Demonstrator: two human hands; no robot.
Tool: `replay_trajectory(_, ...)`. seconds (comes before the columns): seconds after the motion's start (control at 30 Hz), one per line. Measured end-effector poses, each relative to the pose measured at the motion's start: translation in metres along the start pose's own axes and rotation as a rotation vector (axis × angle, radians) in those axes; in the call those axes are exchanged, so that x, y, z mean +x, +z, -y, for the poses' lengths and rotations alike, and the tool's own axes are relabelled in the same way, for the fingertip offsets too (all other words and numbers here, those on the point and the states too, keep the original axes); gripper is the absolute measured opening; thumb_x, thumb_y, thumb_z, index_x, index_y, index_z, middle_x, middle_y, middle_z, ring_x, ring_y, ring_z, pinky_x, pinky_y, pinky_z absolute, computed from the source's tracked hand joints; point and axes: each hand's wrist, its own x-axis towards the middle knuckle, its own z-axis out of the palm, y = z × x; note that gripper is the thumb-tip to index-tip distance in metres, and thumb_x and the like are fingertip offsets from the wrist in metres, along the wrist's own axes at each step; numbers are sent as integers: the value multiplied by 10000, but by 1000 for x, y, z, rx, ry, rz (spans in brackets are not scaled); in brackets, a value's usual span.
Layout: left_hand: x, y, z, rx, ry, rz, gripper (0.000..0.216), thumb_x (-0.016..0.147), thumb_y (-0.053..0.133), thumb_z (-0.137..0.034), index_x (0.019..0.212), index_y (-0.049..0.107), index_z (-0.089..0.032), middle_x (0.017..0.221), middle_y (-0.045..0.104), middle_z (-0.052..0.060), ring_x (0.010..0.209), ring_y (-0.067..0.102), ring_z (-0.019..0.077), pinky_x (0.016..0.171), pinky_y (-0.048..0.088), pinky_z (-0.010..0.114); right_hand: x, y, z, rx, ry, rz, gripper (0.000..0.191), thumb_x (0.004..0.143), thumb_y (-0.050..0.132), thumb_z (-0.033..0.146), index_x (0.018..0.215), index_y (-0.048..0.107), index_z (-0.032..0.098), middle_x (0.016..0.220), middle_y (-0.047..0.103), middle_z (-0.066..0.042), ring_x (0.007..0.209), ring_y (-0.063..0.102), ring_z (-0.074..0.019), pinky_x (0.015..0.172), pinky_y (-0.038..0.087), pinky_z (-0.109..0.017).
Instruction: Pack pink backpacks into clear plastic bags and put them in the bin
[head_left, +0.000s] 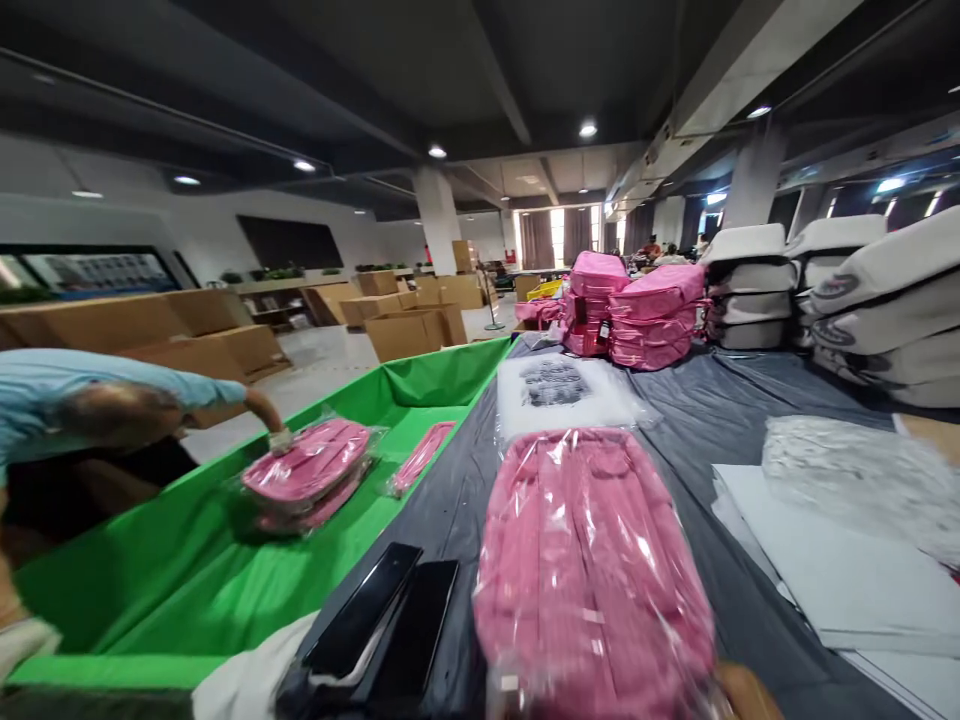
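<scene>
A pink backpack sealed in a clear plastic bag lies lengthwise on the dark table sheet right in front of me. Only a small blurred part of my right hand shows at the bottom edge, against the near right corner of the bag; its fingers are hidden. My left hand is out of view. To the left, a co-worker in a light blue shirt reaches a hand onto another bagged pink backpack inside a green-lined bin.
Two black phone-like slabs lie at the table's near left. A white bagged item, stacked pink backpacks, stacked white bags and white sheets fill the table. Cardboard boxes stand on the floor behind.
</scene>
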Motion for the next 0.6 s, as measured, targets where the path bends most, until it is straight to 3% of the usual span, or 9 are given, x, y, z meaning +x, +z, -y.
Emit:
replay_trajectory(0.07,6,-17,-3,-10,68,13,409,811,727,-574,979,712,-202,993,707,53,953,676,264,793,579,379,29,-17,9,-10,-95,-37,460,910,458,582,796,681,196,831,739,-56,803,691,-253,723,564,-351)
replay_trajectory(0.13,16,-41,-6,-35,124,-84,505,642,768,-657,848,716,-199,879,700,51,878,681,270,731,563,352,52,-44,13,-49,-159,-177,400,847,435,546,775,658,221,825,751,-65,780,699,-262,724,561,-369)
replay_trajectory(0.2,20,-62,-6,-94,92,-282,577,523,782,-688,807,699,-192,780,664,31,710,649,215,599,516,301,59,-70,6,-64,-90,-369,383,770,480,567,825,659,233,843,761,-77,770,709,-269,736,563,-386)
replay_trajectory(0.27,10,-71,-2,-211,-41,-434,638,475,783,-711,809,662,-181,665,604,-16,520,540,135,488,437,258,48,-84,-10,-63,42,-384,396,729,527,619,791,642,245,743,743,-68,687,701,-260,671,556,-372)
replay_trajectory(0.3,-1,-71,1,-276,-126,-440,661,478,762,-746,797,641,-179,604,569,-37,443,467,106,452,402,249,37,-86,-19,-45,130,-325,426,724,529,662,734,623,247,669,719,-65,621,684,-253,611,544,-361)
replay_trajectory(0.37,-29,-60,5,-358,-293,-295,711,550,636,-860,738,617,-174,507,526,-42,352,369,84,405,353,248,12,-81,-31,45,306,-155,528,719,503,756,641,594,242,589,686,-80,535,653,-247,506,513,-345)
replay_trajectory(0.43,-57,-40,4,-325,-370,-39,767,673,484,-904,710,647,-156,493,558,3,327,368,93,393,333,253,-11,-69,-32,155,390,-31,588,698,523,795,679,646,221,685,734,-114,614,699,-269,523,542,-348)
replay_trajectory(0.5,-75,-13,-3,-202,-267,202,712,781,495,-810,831,729,-140,661,693,75,416,495,127,454,405,270,-22,-52,-24,169,346,-8,595,654,615,765,837,712,207,878,780,-129,812,745,-300,661,593,-366)
replay_trajectory(0.6,-78,36,-21,-1,34,431,456,805,667,-510,1136,740,-204,1111,756,102,743,654,194,779,532,348,-20,-27,-9,-75,222,-31,552,655,674,691,945,716,223,968,786,-114,904,742,-321,774,583,-395)
